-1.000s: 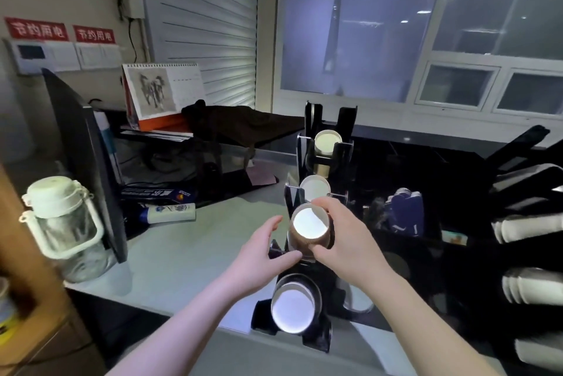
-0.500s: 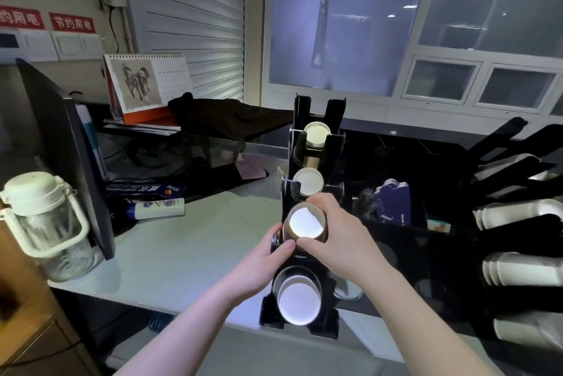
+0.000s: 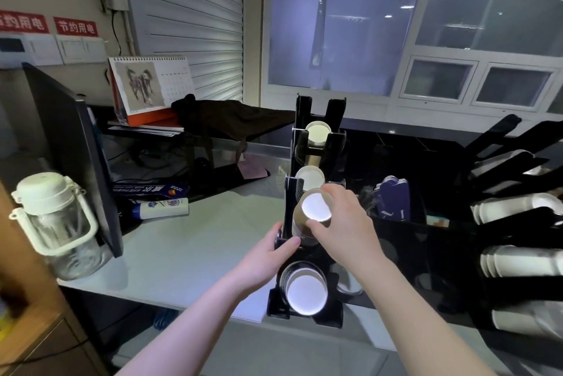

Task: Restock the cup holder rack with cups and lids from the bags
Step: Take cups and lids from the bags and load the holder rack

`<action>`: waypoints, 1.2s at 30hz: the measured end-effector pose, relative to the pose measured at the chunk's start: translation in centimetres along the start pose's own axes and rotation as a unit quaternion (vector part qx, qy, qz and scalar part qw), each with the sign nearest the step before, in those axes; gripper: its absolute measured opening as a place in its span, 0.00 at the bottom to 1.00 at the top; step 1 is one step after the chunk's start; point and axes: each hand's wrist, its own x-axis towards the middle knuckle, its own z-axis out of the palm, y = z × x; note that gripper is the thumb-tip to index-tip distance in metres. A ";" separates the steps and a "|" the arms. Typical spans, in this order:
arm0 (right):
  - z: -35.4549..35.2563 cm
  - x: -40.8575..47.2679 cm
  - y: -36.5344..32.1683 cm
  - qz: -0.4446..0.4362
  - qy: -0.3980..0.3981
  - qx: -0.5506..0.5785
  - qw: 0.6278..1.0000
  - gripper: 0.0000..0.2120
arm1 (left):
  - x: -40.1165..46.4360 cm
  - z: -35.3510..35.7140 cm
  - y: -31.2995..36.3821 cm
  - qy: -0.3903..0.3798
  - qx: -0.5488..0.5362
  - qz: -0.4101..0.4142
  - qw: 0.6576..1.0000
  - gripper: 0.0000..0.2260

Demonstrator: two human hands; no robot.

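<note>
A black tiered cup holder rack (image 3: 335,110) stands on the counter in front of me. Paper cup stacks lie in its slots, their open mouths facing me: one at the top (image 3: 317,133), one below it (image 3: 309,178) and one at the bottom (image 3: 303,290). My right hand (image 3: 342,223) grips a brown paper cup stack (image 3: 313,211) at the third slot from the top. My left hand (image 3: 268,257) rests against the rack's left side just below that stack, thumb touching the frame.
A second black rack (image 3: 518,223) with white cup stacks fills the right side. A dark monitor (image 3: 76,147), a glass jar with a white lid (image 3: 54,223), a tube (image 3: 161,208) and a desk calendar (image 3: 149,83) sit at the left on the pale counter (image 3: 182,238).
My right hand has pushed the brown cup stack a little deeper into its slot. My left hand has moved in from beside the stack and now rests on the rack's side.
</note>
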 end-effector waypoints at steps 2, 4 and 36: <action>-0.1 -0.2 0.0 -0.005 -0.005 -0.012 1.000 0.27 | -0.7 -0.5 0.3 0.022 0.032 0.027 0.999 0.32; -0.2 -0.4 0.0 -0.025 -0.003 -0.034 0.999 0.28 | -1.7 -1.3 1.0 0.046 0.073 0.071 0.994 0.30; -19.9 -28.1 15.5 0.126 0.037 -0.198 0.971 0.25 | -10.2 25.5 12.2 -0.095 0.458 0.447 0.762 0.29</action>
